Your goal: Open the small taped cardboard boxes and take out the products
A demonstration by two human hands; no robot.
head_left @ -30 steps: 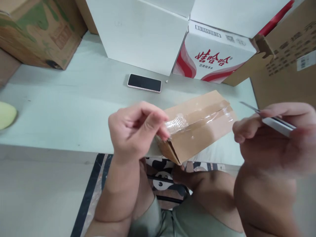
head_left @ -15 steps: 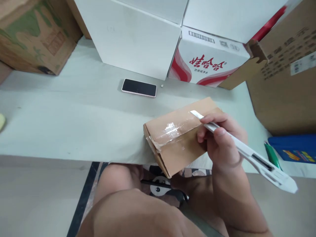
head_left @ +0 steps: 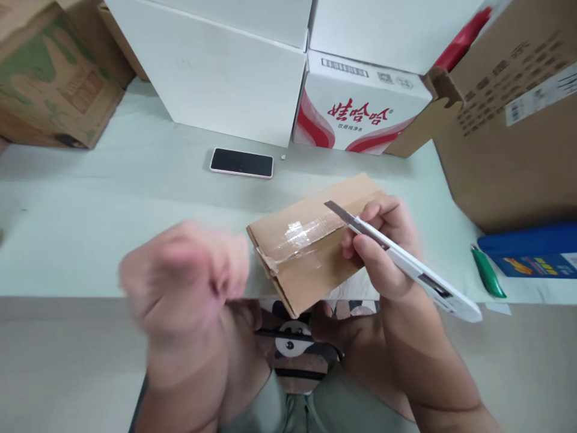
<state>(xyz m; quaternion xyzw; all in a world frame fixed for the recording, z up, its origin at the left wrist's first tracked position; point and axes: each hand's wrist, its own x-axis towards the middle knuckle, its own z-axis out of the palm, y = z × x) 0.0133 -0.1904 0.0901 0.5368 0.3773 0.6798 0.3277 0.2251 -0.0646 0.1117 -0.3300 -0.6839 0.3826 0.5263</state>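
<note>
My right hand [head_left: 383, 246] is closed around a white utility knife [head_left: 408, 264], its metal blade pointing up and left over a small brown cardboard box [head_left: 311, 273]. Clear shiny tape runs along the box's top seam and over its left end. The box sits tilted at the table's front edge, one corner jutting past it; my right hand's fingers hide part of its right side. Just left of the box, my left hand [head_left: 184, 270] is in the air, apart from it. Its fingers look curled but are smeared by motion, and nothing shows in them.
A phone [head_left: 242, 163] lies on the pale table [head_left: 112, 222]. Behind it stand a white box [head_left: 234, 84] and a red-and-white carton [head_left: 360, 114]. Large brown cartons flank both sides. A green-handled object [head_left: 488, 273] and a blue box [head_left: 532, 249] lie at the right.
My left hand has risen into view from below, left of the box. More of the knife's blade shows, and the knife is at a slightly different angle. The whole view has shifted a little.
</note>
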